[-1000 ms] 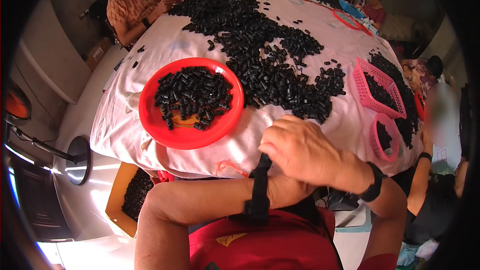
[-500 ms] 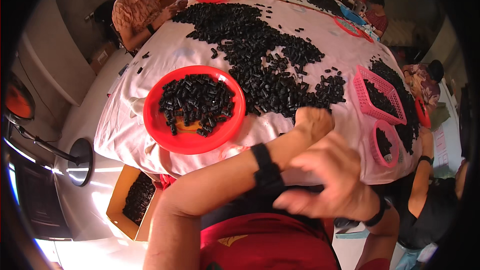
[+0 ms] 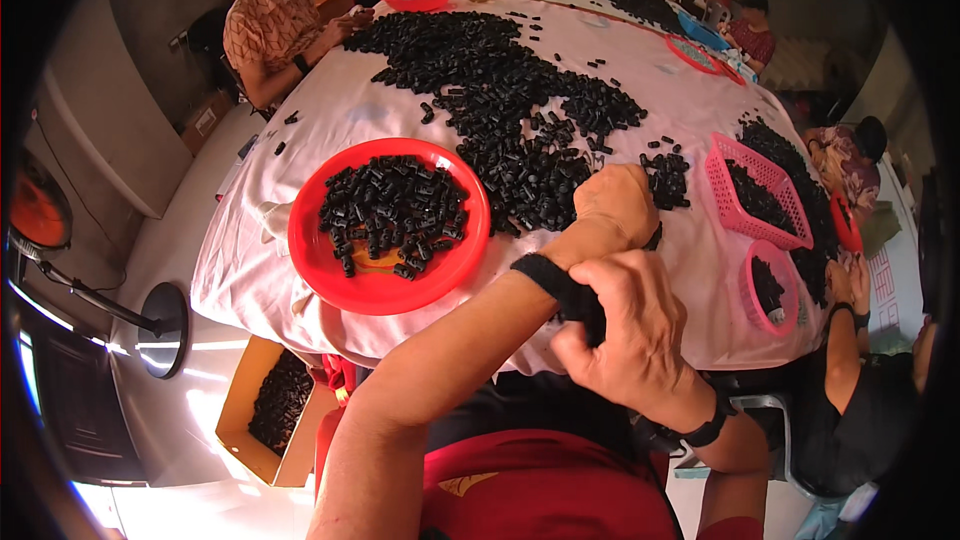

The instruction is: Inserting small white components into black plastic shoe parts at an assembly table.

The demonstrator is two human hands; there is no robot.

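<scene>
Black wrist strap [image 3: 562,290] on left hand [image 3: 615,205], pinched by right hand [image 3: 625,340].

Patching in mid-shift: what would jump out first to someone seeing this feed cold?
The big heap of small black pieces spread across the pale-clothed table, running from the far end toward the near edge. Next, the round red tray at near left, loaded with the same pieces. Closest in, the right hand grips a black wrist strap on the left forearm, while the left hand rests fisted at the heap's edge.
</scene>
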